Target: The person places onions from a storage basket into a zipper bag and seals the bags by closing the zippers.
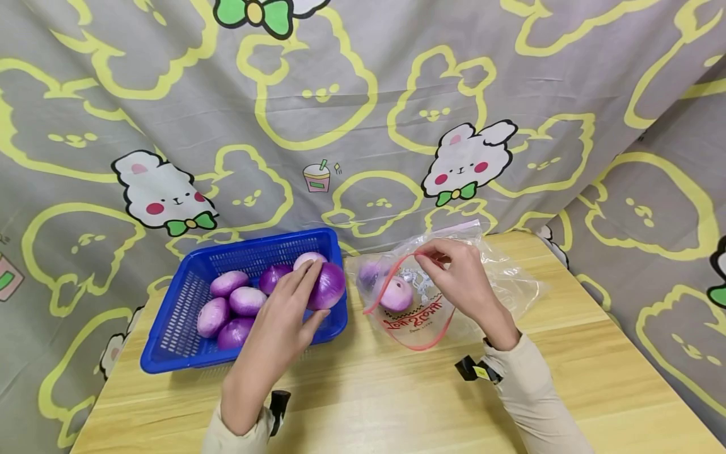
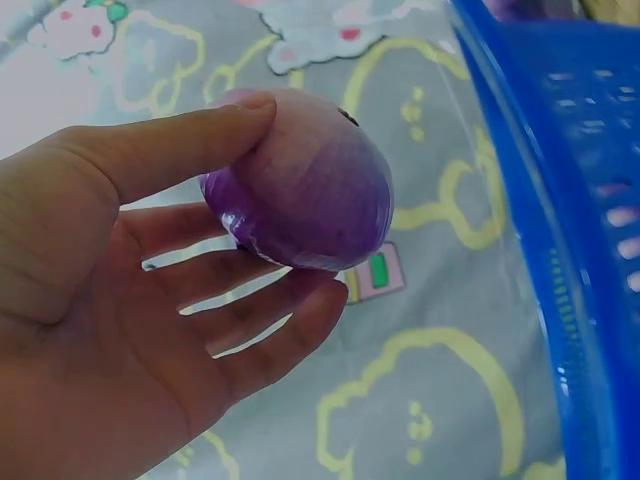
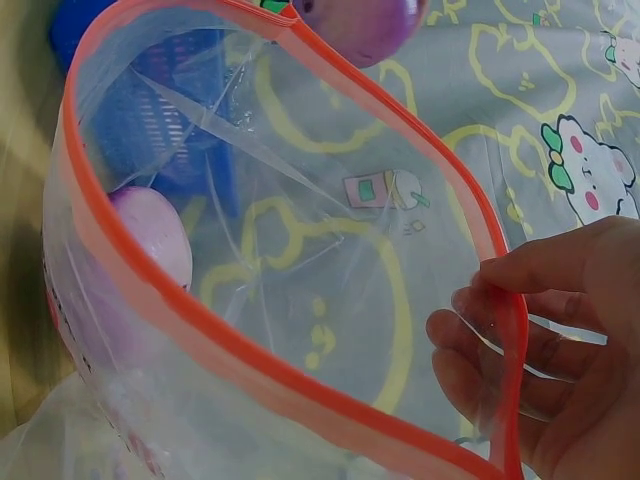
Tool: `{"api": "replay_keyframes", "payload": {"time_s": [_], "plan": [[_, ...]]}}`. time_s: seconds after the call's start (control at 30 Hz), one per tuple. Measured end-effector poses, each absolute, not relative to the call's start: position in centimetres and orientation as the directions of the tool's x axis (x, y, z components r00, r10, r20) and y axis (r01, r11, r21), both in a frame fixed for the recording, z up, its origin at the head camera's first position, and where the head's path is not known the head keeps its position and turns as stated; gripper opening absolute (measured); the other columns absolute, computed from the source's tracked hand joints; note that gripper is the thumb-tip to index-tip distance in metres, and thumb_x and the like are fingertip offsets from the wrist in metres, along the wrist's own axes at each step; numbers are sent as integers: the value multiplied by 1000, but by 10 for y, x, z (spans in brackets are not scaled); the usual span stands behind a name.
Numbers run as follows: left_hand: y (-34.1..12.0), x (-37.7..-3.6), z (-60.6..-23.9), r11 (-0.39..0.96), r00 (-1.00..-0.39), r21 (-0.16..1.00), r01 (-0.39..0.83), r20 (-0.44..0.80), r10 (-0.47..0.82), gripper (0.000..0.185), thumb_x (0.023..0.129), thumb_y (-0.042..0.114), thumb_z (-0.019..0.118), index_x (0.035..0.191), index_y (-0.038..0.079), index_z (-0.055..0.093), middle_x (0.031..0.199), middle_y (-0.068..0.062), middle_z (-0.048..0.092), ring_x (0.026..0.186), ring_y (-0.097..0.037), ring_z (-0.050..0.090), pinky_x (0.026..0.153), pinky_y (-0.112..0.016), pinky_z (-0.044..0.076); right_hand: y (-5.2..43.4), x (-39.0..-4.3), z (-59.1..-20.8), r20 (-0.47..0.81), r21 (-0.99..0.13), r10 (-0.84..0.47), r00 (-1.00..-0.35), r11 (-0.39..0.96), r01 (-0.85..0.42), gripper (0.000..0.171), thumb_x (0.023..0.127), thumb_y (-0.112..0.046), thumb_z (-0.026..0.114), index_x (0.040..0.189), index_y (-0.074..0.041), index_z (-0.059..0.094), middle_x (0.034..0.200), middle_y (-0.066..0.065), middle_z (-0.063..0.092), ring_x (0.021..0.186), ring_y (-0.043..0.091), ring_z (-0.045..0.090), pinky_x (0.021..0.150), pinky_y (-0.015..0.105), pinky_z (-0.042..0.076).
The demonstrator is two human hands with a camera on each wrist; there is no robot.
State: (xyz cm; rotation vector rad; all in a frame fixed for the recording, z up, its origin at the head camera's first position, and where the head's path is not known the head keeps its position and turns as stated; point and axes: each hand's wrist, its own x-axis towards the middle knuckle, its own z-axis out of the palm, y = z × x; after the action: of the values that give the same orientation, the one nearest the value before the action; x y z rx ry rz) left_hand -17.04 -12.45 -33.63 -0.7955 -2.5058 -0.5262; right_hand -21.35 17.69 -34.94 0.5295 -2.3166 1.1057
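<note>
My left hand (image 1: pixel 271 340) grips a purple onion (image 1: pixel 329 287) between thumb and fingers, over the right end of a blue basket (image 1: pixel 187 364). In the left wrist view this onion (image 2: pixel 310 190) has a pale top and a darker purple side. Several more onions (image 1: pixel 247 301) lie in the basket. To the right, my right hand (image 1: pixel 466 280) pinches the red rim (image 1: pixel 433 347) of a clear plastic zip bag (image 1: pixel 416 328) and its mouth gapes wide. Inside the bag are onions (image 1: pixel 396 294), one of them partly blurred by the plastic.
The basket and bag stand side by side on a wooden table (image 1: pixel 397 403). Behind the bag lies more clear plastic (image 1: pixel 516 277). A grey curtain with cartoon prints (image 1: pixel 351 94) hangs close along the table's back and sides.
</note>
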Motion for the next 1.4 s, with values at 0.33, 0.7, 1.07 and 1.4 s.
{"api": "replay_keyframes", "payload": {"time_s": [0.33,0.7,1.07,1.4], "plan": [[-95,-152,-333,700,-702,228,677,485,522,78,79,12,85,147,3,46,145,-18,51,135,-30,47,110,-44,40,176,-216,-349,616,-572,-136,-776,600,-559,4,88,-3,73,87,-6,75,81,3,73,72,13,66,66,33,57],[-68,-139,-340,634,-661,230,738,436,611,80,82,18,83,151,11,42,149,-13,48,132,-29,49,107,-44,43,176,-214,-350,630,-558,-144,-763,599,-574,4,88,-4,73,87,-7,76,82,2,73,72,12,65,65,33,56],[-48,-143,-361,620,-637,187,762,395,662,77,84,17,81,150,12,43,145,-13,51,131,-30,49,105,-45,44,175,-212,-351,616,-554,-168,-770,603,-574,4,88,-5,73,88,-8,76,83,1,73,72,11,65,66,30,56],[-47,-148,-371,647,-628,115,754,416,658,63,78,9,82,135,8,55,133,-13,57,123,-31,54,100,-44,48,173,-209,-351,577,-588,-179,-797,587,-557,4,91,-5,70,90,-5,75,84,2,73,75,13,68,69,34,58]]}}
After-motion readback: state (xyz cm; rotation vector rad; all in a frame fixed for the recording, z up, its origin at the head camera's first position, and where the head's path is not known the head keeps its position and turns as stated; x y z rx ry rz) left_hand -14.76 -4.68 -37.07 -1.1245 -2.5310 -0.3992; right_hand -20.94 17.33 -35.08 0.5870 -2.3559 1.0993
